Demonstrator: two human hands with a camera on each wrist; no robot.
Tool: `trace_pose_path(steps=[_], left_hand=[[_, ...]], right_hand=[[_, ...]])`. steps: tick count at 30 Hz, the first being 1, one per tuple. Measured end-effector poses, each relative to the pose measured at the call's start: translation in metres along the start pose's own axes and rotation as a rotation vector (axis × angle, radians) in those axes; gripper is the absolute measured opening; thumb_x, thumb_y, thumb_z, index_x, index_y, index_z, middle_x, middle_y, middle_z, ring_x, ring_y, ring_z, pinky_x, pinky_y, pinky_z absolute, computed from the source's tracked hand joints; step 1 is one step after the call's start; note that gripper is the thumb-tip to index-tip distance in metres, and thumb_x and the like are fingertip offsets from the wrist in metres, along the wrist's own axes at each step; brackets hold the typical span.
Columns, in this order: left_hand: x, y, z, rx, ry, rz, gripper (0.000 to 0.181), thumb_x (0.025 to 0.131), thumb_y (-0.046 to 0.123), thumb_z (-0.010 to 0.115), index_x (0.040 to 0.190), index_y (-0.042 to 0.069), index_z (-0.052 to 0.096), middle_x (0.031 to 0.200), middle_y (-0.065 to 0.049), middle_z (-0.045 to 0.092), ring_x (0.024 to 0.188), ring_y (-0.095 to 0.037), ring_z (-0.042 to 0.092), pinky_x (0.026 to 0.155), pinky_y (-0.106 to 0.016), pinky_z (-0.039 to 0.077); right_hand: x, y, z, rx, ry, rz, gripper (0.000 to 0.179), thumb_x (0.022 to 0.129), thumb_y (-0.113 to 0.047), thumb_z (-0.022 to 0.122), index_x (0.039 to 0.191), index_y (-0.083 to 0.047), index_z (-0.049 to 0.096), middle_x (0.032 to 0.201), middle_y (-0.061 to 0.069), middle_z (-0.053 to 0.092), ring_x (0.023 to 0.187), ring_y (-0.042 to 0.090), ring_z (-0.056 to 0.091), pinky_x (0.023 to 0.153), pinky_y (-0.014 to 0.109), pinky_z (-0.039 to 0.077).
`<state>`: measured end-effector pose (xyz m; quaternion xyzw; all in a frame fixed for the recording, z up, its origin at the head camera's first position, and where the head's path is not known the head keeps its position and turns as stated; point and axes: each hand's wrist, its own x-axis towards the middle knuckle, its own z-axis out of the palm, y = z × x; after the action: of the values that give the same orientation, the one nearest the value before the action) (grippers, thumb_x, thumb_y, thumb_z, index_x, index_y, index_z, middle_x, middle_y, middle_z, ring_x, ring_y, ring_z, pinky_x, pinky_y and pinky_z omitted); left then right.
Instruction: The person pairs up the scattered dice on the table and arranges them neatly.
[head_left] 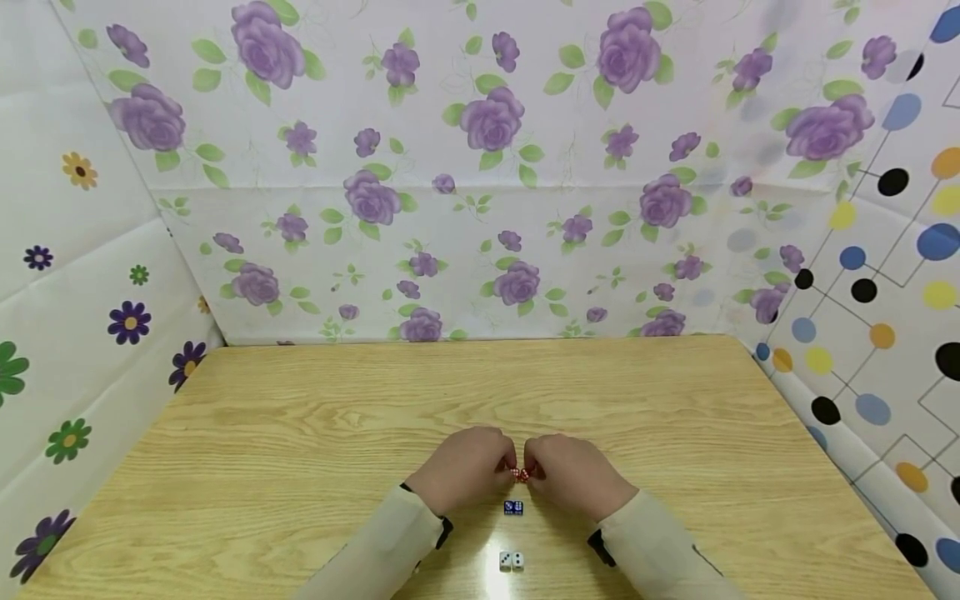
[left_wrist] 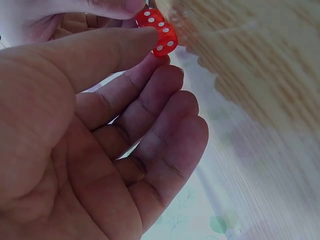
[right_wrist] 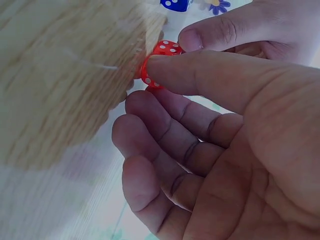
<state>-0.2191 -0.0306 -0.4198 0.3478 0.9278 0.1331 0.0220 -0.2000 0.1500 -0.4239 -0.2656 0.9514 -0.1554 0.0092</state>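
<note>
Two red dice with white dots sit side by side between the hands. My left hand (head_left: 471, 468) pinches the left red die (left_wrist: 169, 44) between thumb and index finger, its other fingers loosely bent below. From the other side, my right hand (head_left: 573, 475) pinches the right red die (right_wrist: 147, 79) in the same way. Both dice are right beside each other, close over the wooden table (head_left: 360, 433). Nearer to me lies a pair of blue dice (head_left: 513, 507), set side by side. Closer still is a pair of white dice (head_left: 512, 561) with black dots, in line with the others.
Floral cloth (head_left: 450, 233) hangs along the table's back edge. Patterned cloth walls stand at left (head_left: 90, 333) and right (head_left: 847, 350). Both forearms, in light sleeves (head_left: 390, 542), flank the blue and white dice.
</note>
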Motion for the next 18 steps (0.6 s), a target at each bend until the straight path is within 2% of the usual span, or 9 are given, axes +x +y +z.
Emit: trace_pose_path(steps=[8, 18], left_hand=[[0.0009, 0.0000, 0.0003, 0.023, 0.001, 0.010, 0.005, 0.085, 0.020, 0.069, 0.083, 0.017, 0.073, 0.079, 0.011, 0.065, 0.070, 0.000, 0.053, 0.064, -0.019, 0.047], [0.0001, -0.0014, -0.0001, -0.004, -0.028, -0.023, 0.005, 0.085, 0.021, 0.069, 0.082, 0.019, 0.072, 0.077, 0.012, 0.064, 0.069, 0.000, 0.052, 0.063, -0.020, 0.046]], right_hand=[[0.0003, -0.0006, 0.0022, -0.016, 0.010, -0.004, 0.010, 0.082, -0.014, 0.070, 0.078, -0.017, 0.062, 0.070, -0.010, 0.056, 0.060, 0.002, 0.048, 0.053, 0.024, 0.042], [0.0017, -0.0003, 0.0065, -0.017, 0.023, -0.028, 0.007, 0.082, -0.015, 0.072, 0.080, -0.017, 0.065, 0.074, -0.008, 0.060, 0.063, 0.002, 0.050, 0.054, 0.024, 0.044]])
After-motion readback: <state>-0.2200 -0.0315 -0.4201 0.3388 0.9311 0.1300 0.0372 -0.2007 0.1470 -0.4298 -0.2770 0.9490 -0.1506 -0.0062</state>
